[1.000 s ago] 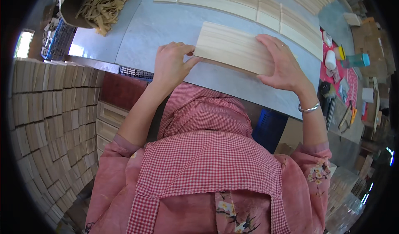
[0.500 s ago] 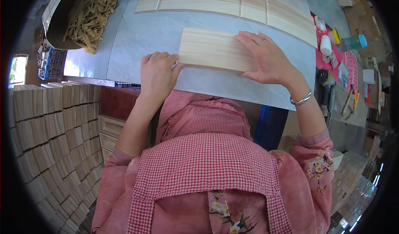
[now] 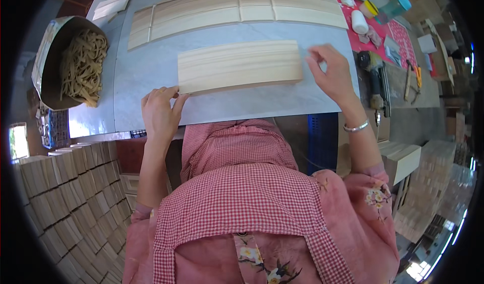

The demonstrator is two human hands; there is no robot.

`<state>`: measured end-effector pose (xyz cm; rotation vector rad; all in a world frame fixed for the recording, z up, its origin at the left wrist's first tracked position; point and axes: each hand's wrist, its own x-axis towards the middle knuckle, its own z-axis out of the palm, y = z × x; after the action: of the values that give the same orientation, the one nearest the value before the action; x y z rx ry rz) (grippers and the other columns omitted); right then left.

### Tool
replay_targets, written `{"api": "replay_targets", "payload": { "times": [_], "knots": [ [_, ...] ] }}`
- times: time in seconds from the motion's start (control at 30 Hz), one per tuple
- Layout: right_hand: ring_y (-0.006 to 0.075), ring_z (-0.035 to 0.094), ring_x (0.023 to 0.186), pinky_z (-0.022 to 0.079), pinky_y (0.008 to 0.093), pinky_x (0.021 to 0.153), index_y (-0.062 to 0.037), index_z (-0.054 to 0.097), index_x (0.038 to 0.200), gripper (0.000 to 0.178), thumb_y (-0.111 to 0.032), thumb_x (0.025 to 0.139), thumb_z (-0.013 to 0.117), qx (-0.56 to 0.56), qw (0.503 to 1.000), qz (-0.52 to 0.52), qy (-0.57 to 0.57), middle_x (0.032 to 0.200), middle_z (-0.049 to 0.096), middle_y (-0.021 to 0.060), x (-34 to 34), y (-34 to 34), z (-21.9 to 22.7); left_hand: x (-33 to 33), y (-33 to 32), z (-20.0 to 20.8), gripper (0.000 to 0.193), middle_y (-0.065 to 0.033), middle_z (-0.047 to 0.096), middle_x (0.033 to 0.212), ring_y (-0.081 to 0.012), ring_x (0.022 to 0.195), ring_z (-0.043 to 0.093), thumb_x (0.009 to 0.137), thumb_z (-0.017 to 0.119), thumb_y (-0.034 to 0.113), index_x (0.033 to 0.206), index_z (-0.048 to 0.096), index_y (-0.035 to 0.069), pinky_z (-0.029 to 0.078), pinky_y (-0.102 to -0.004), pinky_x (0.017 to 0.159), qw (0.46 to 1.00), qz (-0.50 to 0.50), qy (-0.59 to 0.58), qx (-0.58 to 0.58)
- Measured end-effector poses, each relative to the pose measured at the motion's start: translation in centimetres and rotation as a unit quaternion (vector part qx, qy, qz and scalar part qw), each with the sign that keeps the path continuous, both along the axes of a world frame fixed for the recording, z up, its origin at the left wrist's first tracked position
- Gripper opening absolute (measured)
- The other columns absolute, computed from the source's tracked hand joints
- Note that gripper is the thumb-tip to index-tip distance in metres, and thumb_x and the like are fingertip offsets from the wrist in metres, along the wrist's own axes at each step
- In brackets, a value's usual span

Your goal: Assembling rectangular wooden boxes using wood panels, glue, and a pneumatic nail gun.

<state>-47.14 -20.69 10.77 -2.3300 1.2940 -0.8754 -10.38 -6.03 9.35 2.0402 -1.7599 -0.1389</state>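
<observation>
A pale wooden board [image 3: 239, 66], or a thin stack of boards, lies lengthwise on the light marbled table in front of me. My left hand [image 3: 162, 111] is at its near left corner, with thumb and forefinger closed on the edge there. Just beyond the right end, my right hand [image 3: 331, 76] is raised off the wood. Its fingers are loosely bent, the thumb stands apart, and nothing shows between them.
Behind the board lie several flat wooden panels [image 3: 196, 12] in a row. A bag of tan strips [image 3: 83, 64] stands at the left. On the right are a white bottle [image 3: 359, 21], a teal-lidded container [image 3: 396, 7] and tools [image 3: 408, 79]. Stacked wood blocks [image 3: 65, 183] fill the lower left.
My right hand has let go of the board's right end and moved off it to the right. My left hand stays at the left corner. The whole view has shifted.
</observation>
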Motion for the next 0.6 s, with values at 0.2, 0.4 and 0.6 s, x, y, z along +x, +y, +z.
{"api": "replay_targets", "payload": {
  "times": [0.2, 0.4, 0.6],
  "knots": [
    [0.0211, 0.058, 0.063, 0.047, 0.0299, 0.061, -0.0014, 0.070, 0.091, 0.007, -0.004, 0.084, 0.069, 0.030, 0.995, -0.054, 0.079, 0.082, 0.065, 0.0061, -1.8, 4.5, -2.2, -0.5, -0.2, 0.4, 0.019, -0.0036, 0.067, 0.078, -0.0219, 0.078, 0.060, 0.084, 0.076, 0.017, 0.098, 0.076, 0.004, 0.044, -0.0354, 0.089, 0.999, 0.020, 0.021, 0.014],
    [0.0230, 0.057, 0.062, 0.046, 0.0318, 0.060, -0.0014, 0.070, 0.087, 0.005, -0.004, 0.083, 0.069, -0.001, 0.997, -0.037, 0.074, 0.080, 0.065, 0.0065, -0.5, 4.5, -2.6, -0.4, -0.3, 0.6, 0.017, -0.0051, 0.067, 0.077, -0.0227, 0.075, 0.059, 0.082, 0.078, 0.014, 0.094, 0.076, 0.003, 0.046, -0.0347, 0.085, 0.999, 0.015, 0.026, 0.022],
    [0.0249, 0.057, 0.061, 0.045, 0.0329, 0.060, -0.0010, 0.070, 0.085, 0.005, -0.006, 0.083, 0.070, 0.059, 0.997, 0.009, 0.057, 0.077, 0.065, 0.0076, -0.9, 3.3, -2.5, -0.1, -0.6, 0.5, 0.016, -0.0082, 0.069, 0.077, -0.0237, 0.074, 0.061, 0.079, 0.079, 0.011, 0.089, 0.076, 0.000, 0.047, -0.0347, 0.082, 0.995, 0.046, 0.076, 0.042]
  ]
}}
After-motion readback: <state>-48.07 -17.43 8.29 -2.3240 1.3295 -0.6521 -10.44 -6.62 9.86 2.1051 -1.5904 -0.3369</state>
